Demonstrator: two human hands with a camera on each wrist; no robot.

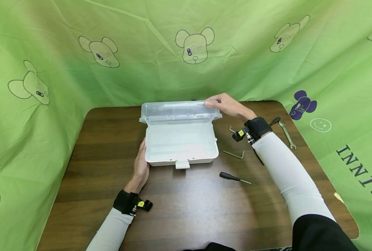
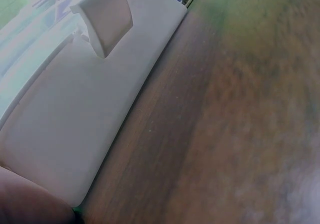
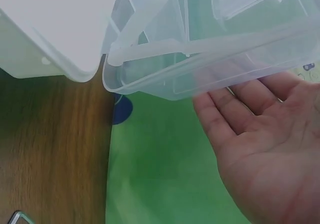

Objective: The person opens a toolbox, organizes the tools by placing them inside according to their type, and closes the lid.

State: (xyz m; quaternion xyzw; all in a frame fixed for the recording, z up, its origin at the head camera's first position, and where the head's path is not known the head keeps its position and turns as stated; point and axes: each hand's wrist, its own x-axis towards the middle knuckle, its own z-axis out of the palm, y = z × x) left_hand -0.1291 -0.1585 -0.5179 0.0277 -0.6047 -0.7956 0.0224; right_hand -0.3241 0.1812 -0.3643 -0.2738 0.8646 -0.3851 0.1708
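Note:
A white plastic storage box (image 1: 181, 141) sits on the table with its clear lid (image 1: 173, 111) raised at the back. Its front latch (image 1: 182, 164) hangs outward; the left wrist view shows the same latch (image 2: 107, 19) close up. My left hand (image 1: 141, 166) rests along the box's left side, fingers extended toward the back. At the lid's upper right corner, my right hand (image 1: 226, 104) holds the edge, thumb in front. Through the translucent lid in the right wrist view, the fingers (image 3: 225, 114) of that hand reach behind it.
Right of the box lie a black-handled screwdriver (image 1: 230, 176), an L-shaped hex key (image 1: 236, 154) and a second hex key (image 1: 232, 129) partly behind the right wrist. Farther right is a wrench (image 1: 287, 135) beside a black handle (image 1: 275, 121). A green curtain (image 1: 148, 76) hangs behind the wooden table (image 1: 104, 150).

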